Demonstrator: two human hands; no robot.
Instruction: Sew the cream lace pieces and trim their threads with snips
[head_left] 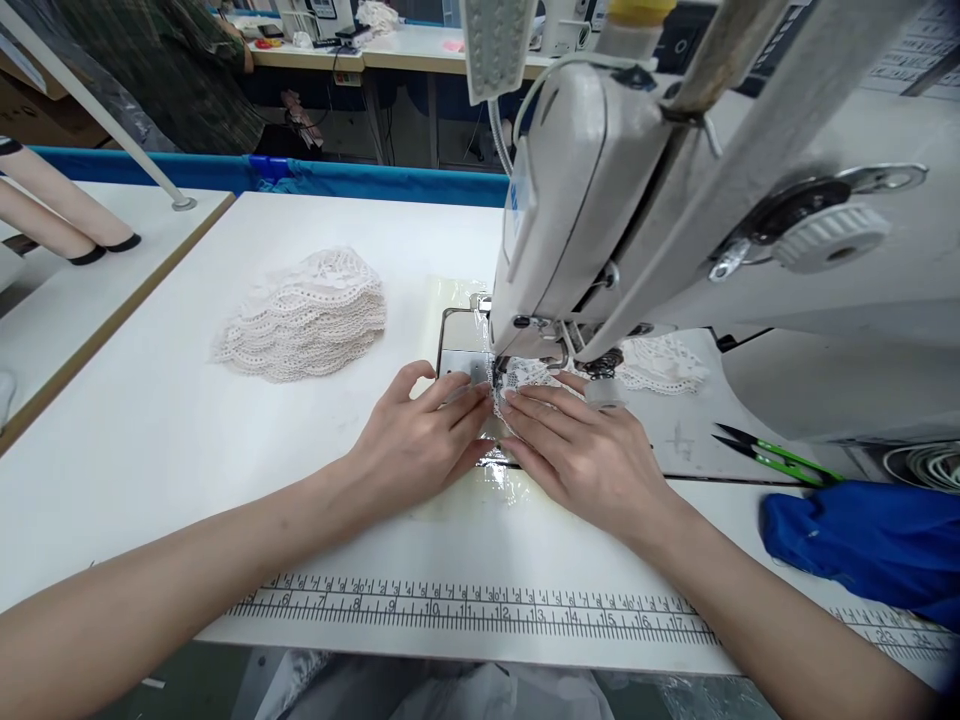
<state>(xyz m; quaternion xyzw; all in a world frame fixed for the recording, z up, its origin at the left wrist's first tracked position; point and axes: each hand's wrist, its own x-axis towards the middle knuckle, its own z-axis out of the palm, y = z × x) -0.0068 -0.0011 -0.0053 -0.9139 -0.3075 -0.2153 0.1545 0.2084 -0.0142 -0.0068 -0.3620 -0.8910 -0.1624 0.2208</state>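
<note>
A piece of white lace trim (529,373) lies under the needle area of a sewing machine (570,190). My right hand (589,450) rests on it with fingers stretched out flat, the fingertips just right of the presser foot (496,372). On the left side of the foot, my left hand (424,430) lies over the metal needle plate (461,362), fingers extended and fingertips at the lace's edge. Both thumbs point inward, apart from the fingers. More lace (664,365) spreads behind my right hand, under the machine arm. Part of the trim is hidden by my fingers.
A stack of scalloped lace pieces (307,315) sits on the white table left of the machine. Green-handled thread snips (780,458) and a blue cloth (862,540) are at right. A printed ruler (465,610) runs along the front edge. Another person (172,70) is behind.
</note>
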